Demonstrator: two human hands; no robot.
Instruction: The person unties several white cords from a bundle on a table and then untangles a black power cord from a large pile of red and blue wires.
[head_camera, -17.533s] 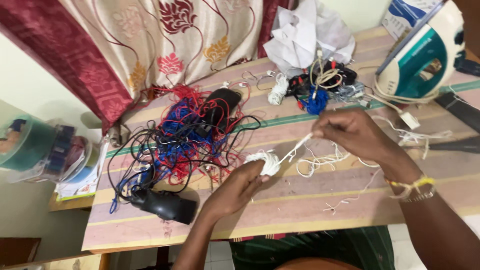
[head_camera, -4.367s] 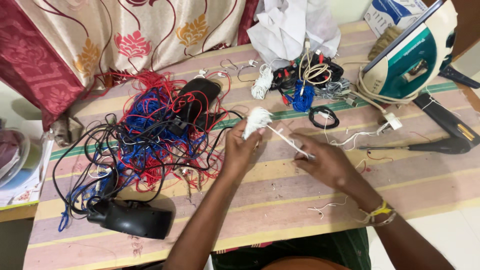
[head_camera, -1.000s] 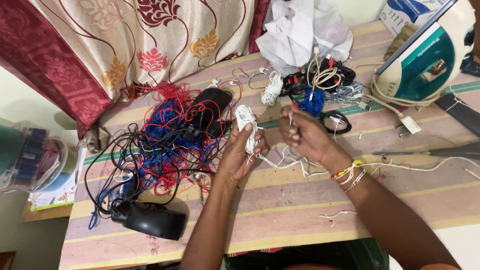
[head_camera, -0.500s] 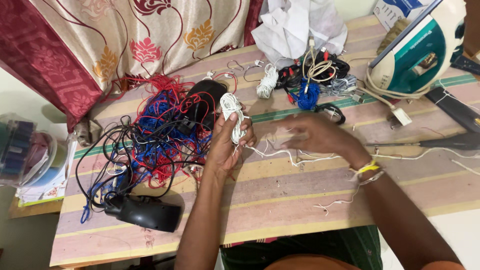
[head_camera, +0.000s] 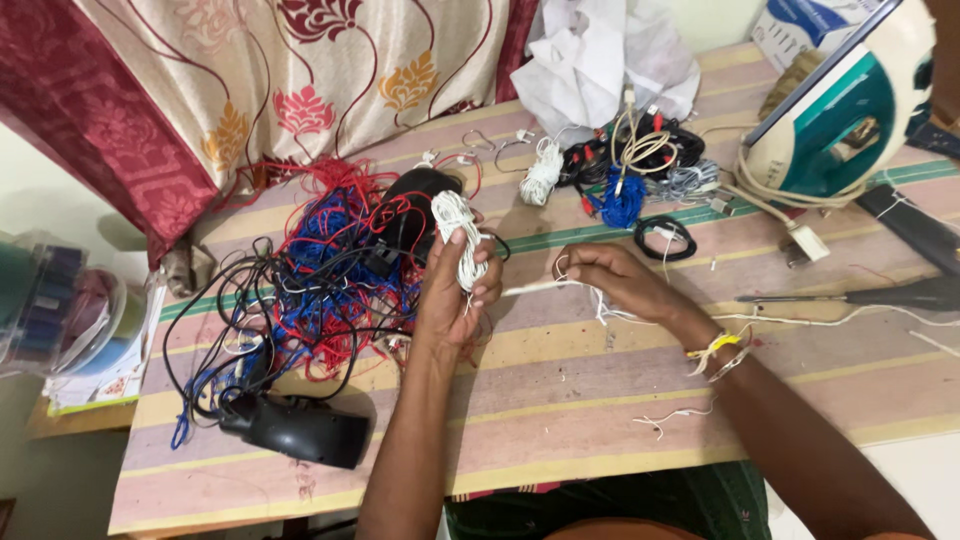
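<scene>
left hand (head_camera: 452, 290): raised over the desk (head_camera: 560, 400), fingers (head_camera: 484, 272) curled and pressed round a white wire coil (head_camera: 456, 238); thumb side hidden behind the coil.
coil axis: long axis runs roughly upright in the grip, leaning a little away from the person; top loops stick out above the fingertips.
right hand (head_camera: 612, 280): just right of the left hand, lower and close to the desk; fingers bent inward, pinching the loose wire end (head_camera: 535, 287).
key relation: loose end spans the gap between the hands, nearly level, crossing the coil's long axis at about a right angle. It meets the coil at its lower part, on the right hand's side. Right hand is the nearer one to the free wire; left hand only holds the coil.
slack: rest of the white wire trails from under the right hand out to the right across the desk (head_camera: 850, 315); can't tell where it ends.
scrap: short white offcut (head_camera: 668, 416) lies on the desk near the right forearm, apart from both hands.
left of coil: tangle of red, blue and black wires (head_camera: 330, 270), near the left hand but not touching the coil as far as I can tell; black adapter (head_camera: 300, 430) at its near end.
farther back: second small white bundle (head_camera: 542, 172), blue wire bundle (head_camera: 622, 200), black wire ring (head_camera: 666, 238).
far right: clothes iron (head_camera: 845, 115) with its cord, well apart from both hands.
</scene>
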